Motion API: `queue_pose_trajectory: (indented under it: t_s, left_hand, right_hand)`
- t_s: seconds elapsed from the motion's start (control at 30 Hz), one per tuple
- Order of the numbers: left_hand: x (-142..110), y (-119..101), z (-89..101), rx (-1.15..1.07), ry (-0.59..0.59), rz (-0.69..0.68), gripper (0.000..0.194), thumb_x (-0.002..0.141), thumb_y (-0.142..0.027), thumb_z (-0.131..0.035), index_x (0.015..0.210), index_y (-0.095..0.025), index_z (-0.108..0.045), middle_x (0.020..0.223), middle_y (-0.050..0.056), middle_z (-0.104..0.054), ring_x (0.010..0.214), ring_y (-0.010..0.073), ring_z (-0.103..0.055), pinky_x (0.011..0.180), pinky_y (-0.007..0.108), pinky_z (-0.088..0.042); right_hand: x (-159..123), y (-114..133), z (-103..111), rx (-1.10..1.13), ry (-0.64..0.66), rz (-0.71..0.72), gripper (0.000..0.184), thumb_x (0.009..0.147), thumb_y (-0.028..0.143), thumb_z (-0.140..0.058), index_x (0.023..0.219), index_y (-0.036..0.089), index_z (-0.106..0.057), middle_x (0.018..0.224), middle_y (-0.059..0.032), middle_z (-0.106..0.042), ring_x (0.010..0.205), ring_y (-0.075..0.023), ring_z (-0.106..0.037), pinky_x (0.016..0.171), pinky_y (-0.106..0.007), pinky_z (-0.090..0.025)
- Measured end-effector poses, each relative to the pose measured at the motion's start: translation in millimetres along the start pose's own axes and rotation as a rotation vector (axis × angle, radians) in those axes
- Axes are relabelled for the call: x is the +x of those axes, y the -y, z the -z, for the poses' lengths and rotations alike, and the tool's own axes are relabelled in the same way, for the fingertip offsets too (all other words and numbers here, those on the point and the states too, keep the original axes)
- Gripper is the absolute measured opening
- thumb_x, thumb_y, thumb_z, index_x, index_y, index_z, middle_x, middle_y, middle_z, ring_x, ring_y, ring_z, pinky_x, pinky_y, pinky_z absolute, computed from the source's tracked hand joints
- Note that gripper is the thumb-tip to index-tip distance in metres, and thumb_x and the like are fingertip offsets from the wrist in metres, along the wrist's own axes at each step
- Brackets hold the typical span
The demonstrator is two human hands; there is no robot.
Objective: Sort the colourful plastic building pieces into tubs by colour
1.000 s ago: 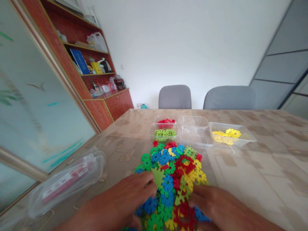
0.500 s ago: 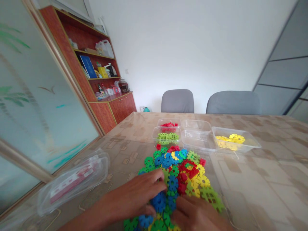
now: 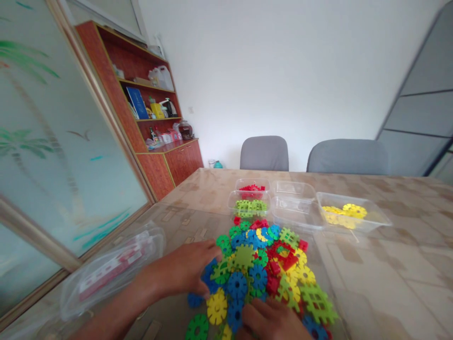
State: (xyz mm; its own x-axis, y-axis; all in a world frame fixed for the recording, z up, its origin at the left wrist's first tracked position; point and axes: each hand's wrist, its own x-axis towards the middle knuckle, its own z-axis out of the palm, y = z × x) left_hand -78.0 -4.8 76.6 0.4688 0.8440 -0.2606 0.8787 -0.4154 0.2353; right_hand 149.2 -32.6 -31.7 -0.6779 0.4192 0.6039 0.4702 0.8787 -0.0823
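Note:
A pile of flat plastic snap-together pieces (image 3: 244, 278) in blue, green, yellow and red lies before me on the table. At the pile's left edge is my left hand (image 3: 187, 267), its thumb and fingers apart around blue and green pieces. A yellow flower-shaped disc (image 3: 216, 307) lies just under its thumb. My right hand (image 3: 271, 318) rests low on the pile with fingers curled down; whatever is under its fingertips is hidden. Beside it are a blue disc (image 3: 235, 311) and a light-green lattice piece (image 3: 316, 302).
Behind the pile stand clear tubs with red pieces (image 3: 252, 190), light-green lattice pieces (image 3: 250, 208) and yellow discs (image 3: 354, 210), plus two clear tubs (image 3: 297, 213) with nothing visible inside. Stacked plastic lids (image 3: 113, 269) lie left. Two grey chairs (image 3: 264, 153) stand beyond the table.
My left hand has shifted left and slightly up, off the pile's middle to its left edge, uncovering blue, green and yellow pieces. My right hand stays low on the pile. The view has tilted slightly.

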Motion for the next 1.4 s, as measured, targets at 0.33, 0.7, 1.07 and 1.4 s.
queue_pose_trajectory:
  t_s: [0.33, 0.7, 1.07, 1.4]
  left_hand:
    - [-28.2, 21.1, -48.8, -0.073, -0.042, 0.164, 0.082, 0.062, -0.017, -0.077, 0.134, -0.033, -0.040, 0.126, 0.006, -0.053, 0.112, 0.0307, -0.053, 0.093, 0.038, -0.042]
    - [-11.2, -24.4, -35.1, -0.224, -0.240, -0.103, 0.037, 0.087, -0.032, -0.063, 0.122, -0.029, -0.049, 0.117, 0.005, -0.052, 0.105, 0.0235, -0.051, 0.090, 0.032, -0.042]
    - [-1.8, -22.2, -51.1, -0.223, -0.142, -0.197, 0.053, 0.082, -0.030, -0.069, 0.129, -0.033, -0.046, 0.125, 0.005, -0.051, 0.111, 0.0256, -0.050, 0.094, 0.035, -0.042]
    - [-15.4, -23.6, -43.5, -0.225, -0.203, -0.097, 0.041, 0.088, -0.028, -0.059, 0.127, -0.031, -0.047, 0.124, 0.004, -0.054, 0.113, 0.0246, -0.050, 0.097, 0.034, -0.040]
  right_hand:
    - [32.1, -52.9, 59.7, 0.281, 0.312, -0.433, 0.026, 0.096, 0.023, -0.044, 0.077, 0.019, -0.062, 0.081, -0.0032, -0.065, 0.077, -0.0186, -0.061, 0.067, -0.028, -0.044]
    - [17.7, -58.0, 37.7, 0.318, 0.319, -0.478, 0.026, 0.071, 0.012, -0.066, 0.095, 0.018, -0.060, 0.101, -0.0065, -0.061, 0.095, -0.0235, -0.056, 0.082, -0.034, -0.042]
    - [26.7, -55.1, 67.6, 0.609, 0.388, -0.523, 0.020, 0.070, 0.005, -0.057, 0.083, 0.020, -0.062, 0.067, 0.0051, -0.060, 0.062, -0.0131, -0.056, 0.054, -0.021, -0.037]
    - [1.2, -46.6, 54.3, 0.376, 0.458, -0.417, 0.034, 0.072, 0.007, -0.061, 0.104, 0.020, -0.065, 0.105, -0.0074, -0.068, 0.098, -0.0226, -0.061, 0.085, -0.032, -0.046]
